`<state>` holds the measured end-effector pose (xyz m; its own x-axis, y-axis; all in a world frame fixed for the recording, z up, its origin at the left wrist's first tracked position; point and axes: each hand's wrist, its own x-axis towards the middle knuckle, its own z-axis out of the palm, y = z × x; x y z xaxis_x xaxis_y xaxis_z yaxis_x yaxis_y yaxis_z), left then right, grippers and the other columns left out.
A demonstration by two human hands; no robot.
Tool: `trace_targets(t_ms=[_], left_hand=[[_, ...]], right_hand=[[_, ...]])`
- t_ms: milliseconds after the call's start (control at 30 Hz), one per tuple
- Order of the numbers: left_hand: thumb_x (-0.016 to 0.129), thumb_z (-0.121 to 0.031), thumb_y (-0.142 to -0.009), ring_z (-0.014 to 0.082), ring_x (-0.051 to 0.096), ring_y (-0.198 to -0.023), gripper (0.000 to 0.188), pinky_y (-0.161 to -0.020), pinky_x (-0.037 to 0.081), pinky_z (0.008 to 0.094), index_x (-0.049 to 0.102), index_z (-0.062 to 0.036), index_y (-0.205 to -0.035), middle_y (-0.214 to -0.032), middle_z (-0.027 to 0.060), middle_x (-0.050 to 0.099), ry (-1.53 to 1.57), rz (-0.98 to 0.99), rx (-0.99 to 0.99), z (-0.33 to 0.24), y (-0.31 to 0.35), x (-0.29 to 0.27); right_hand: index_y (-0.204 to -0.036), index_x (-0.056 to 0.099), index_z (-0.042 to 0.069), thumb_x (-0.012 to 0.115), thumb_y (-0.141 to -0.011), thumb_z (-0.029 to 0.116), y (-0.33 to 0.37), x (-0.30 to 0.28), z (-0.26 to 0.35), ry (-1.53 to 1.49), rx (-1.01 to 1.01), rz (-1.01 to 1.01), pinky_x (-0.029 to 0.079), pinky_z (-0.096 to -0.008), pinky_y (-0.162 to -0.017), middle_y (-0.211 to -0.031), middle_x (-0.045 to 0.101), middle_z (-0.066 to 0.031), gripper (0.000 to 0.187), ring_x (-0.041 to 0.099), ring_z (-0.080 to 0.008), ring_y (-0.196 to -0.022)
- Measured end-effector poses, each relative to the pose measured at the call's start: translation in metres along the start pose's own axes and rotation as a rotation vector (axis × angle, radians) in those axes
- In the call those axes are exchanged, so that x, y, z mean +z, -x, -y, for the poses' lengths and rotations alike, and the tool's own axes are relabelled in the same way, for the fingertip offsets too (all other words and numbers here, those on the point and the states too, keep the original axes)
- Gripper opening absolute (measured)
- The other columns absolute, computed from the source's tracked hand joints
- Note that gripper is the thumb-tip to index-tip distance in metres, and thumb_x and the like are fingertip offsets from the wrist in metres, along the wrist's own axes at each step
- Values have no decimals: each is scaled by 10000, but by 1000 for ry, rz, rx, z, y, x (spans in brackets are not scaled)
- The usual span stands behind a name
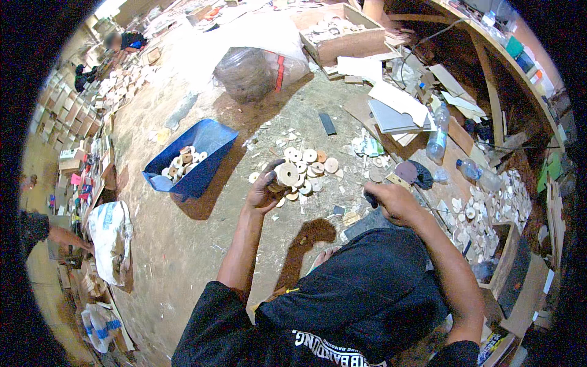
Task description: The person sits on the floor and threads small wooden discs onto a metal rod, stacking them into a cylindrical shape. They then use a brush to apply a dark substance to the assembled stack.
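Observation:
My left hand is closed around a pale wooden ring with a round hole in its middle, possibly a short stack of them. Just beyond and under it, several similar wooden rings lie in a loose heap on the ground. My right hand is curled, with a dark thing showing at its fingers; its kind cannot be made out. Beyond that hand are a purplish round disc and a small wooden piece.
Left of the heap stands a blue scoop-shaped container with wooden rings inside. Scraps and ring offcuts cover the right side near plastic bottles. A wooden box and filled plastic sack stand farther off. Another person's arm shows left.

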<state>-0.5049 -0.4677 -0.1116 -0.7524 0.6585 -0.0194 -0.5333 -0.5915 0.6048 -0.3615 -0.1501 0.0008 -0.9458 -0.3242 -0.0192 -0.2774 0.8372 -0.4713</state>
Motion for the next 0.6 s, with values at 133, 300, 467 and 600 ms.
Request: trace_targets(t_ms=[133,300,467,600], left_hand=[[726,-300,-809,280,629,-1012,593,-755,581,433,462,-92,-1298,-1177,138,589,-44,-40,-8,-11,1,16],[719,-287,-820,284,613,-1041,570,-823,560,477,476,-64,-1285,-1189,138,581,-57,-58,3,-16,-4,22],[741,-244,-798,268,636,-982,526,-794,572,443,527,-40,-1233,-1136,133,604,-111,-80,18,-25,-2,29],[749,-149,-769,226,651,-900,386,-752,569,367,629,-16,-1111,-1014,112,642,-847,-86,-143,-44,-2,47]], right_hand=[[-1202,538,103,570,-700,10,-24,12,-4,85,46,227,500,-477,-784,-1021,638,-214,511,616,-397,-952],[-1132,550,79,585,-704,28,-34,22,-2,63,2,221,500,-481,-760,-961,648,-214,432,628,-397,-920],[-1105,548,68,579,-731,58,-36,19,5,109,-7,304,499,-480,-752,-936,656,-203,375,634,-394,-903],[-1093,553,65,615,-731,118,-30,18,14,36,24,368,496,-472,-741,-921,659,-198,371,635,-396,-893]])
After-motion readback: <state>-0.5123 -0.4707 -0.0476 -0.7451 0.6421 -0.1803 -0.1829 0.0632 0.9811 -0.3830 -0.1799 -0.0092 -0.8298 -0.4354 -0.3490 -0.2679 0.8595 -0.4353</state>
